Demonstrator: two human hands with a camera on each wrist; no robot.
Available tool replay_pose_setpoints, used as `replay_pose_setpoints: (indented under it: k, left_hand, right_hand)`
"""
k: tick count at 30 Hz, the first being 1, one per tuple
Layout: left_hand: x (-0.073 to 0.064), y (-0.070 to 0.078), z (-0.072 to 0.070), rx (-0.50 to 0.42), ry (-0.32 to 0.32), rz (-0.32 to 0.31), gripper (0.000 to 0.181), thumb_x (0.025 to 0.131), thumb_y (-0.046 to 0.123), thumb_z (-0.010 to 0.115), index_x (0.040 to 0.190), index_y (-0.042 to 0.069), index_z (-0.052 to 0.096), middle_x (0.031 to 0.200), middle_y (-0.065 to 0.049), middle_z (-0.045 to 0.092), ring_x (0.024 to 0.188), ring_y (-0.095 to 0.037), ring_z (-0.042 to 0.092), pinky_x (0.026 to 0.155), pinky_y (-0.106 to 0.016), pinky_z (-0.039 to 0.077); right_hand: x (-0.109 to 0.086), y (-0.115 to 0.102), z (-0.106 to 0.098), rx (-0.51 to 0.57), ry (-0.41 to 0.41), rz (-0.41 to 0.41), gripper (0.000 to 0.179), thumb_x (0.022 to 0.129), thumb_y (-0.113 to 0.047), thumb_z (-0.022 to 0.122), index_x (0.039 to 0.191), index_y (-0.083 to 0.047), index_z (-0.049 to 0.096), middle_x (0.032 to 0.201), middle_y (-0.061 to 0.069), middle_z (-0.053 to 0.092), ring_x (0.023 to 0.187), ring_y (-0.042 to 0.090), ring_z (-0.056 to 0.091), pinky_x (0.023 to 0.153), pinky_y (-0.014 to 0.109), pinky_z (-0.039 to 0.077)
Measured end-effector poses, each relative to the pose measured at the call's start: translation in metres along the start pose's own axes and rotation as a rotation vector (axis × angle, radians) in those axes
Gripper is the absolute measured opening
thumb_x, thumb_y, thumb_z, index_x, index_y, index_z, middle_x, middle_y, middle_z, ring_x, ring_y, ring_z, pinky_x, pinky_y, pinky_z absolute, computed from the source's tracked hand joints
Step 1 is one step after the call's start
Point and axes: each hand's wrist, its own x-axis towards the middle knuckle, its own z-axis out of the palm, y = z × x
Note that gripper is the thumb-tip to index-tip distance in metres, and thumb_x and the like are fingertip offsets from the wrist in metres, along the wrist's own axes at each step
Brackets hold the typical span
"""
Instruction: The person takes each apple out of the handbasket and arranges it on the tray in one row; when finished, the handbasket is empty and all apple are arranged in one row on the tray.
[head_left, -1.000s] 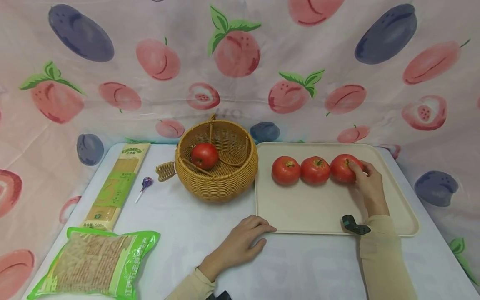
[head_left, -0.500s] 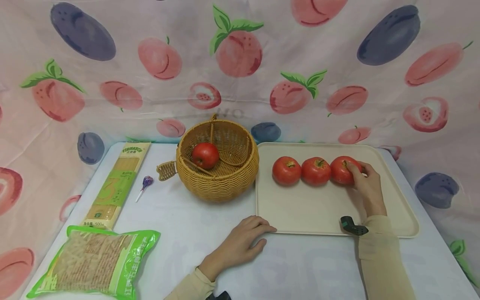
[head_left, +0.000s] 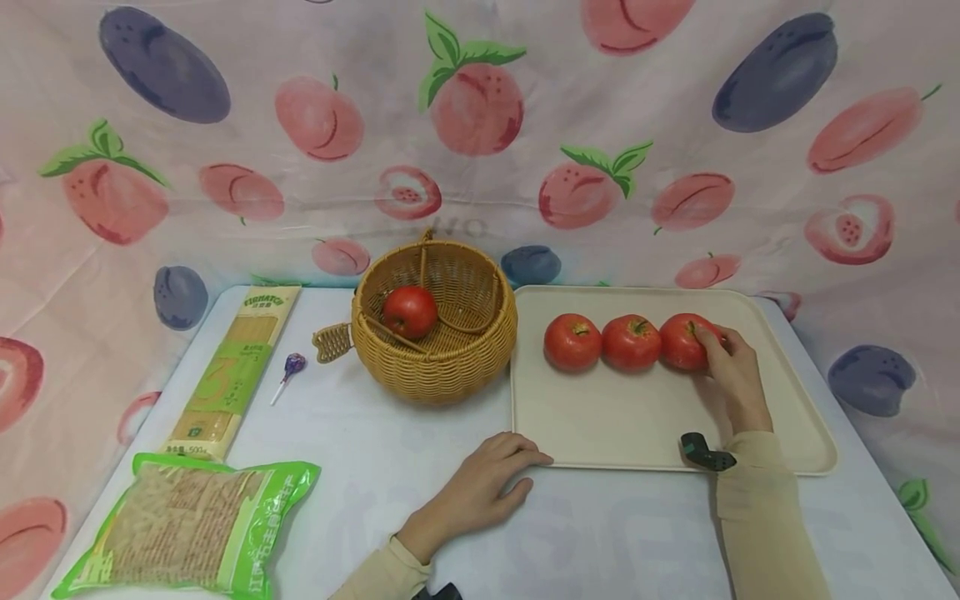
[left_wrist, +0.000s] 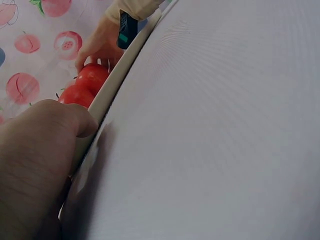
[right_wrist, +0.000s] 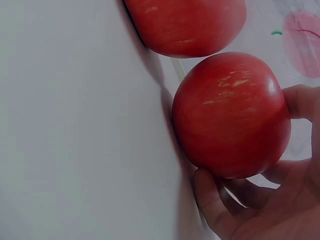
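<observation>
Three red apples stand in a row on a beige tray [head_left: 615,425] in the head view: a left apple [head_left: 573,342], a middle apple [head_left: 632,342] and a right apple [head_left: 684,342]. My right hand [head_left: 737,371] grips the right apple from its right side. The right wrist view shows the thumb and fingers curled round this apple [right_wrist: 232,115], close to the tray surface. My left hand [head_left: 491,479] lies relaxed at the tray's near left corner, fingertips touching the rim, holding nothing. Another apple [head_left: 409,312] lies inside a wicker basket [head_left: 435,375] left of the tray.
To the left are a pack of noodles [head_left: 232,367], a lollipop [head_left: 289,375] and a green-edged plastic bag of pale dry food [head_left: 187,525]. A fruit-print cloth [head_left: 480,192] hangs behind the white table [head_left: 360,467].
My right hand and the right apple have shifted slightly toward me and to the left. My left hand has stayed at the tray corner.
</observation>
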Motion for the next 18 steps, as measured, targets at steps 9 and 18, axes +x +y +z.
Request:
replay_pose_setpoints:
  k: [9,18]
  left_hand:
    - [-0.001,0.0,0.0,-0.012,-0.008,-0.023,0.034,0.09,0.016,0.057,0.123,0.026,0.059,0.116,0.01,0.055,0.116,-0.007,0.049,0.101,-0.029,0.042]
    - [0.0,0.0,0.0,-0.004,0.001,0.002,0.035,0.09,0.014,0.057,0.123,0.025,0.059,0.116,0.009,0.056,0.115,-0.008,0.05,0.099,-0.029,0.044]
  right_hand:
    - [-0.039,-0.037,-0.005,0.009,-0.041,-0.006,0.075,0.09,-0.062,0.039,0.147,-0.014,0.031,0.147,0.019,0.036,0.117,0.024,0.044,0.066,0.011,0.041]
    - [-0.043,-0.041,-0.004,-0.018,-0.045,-0.004,0.076,0.092,-0.062,0.034,0.149,-0.013,0.025,0.15,0.018,0.032,0.126,0.031,0.038,0.081,0.023,0.041]
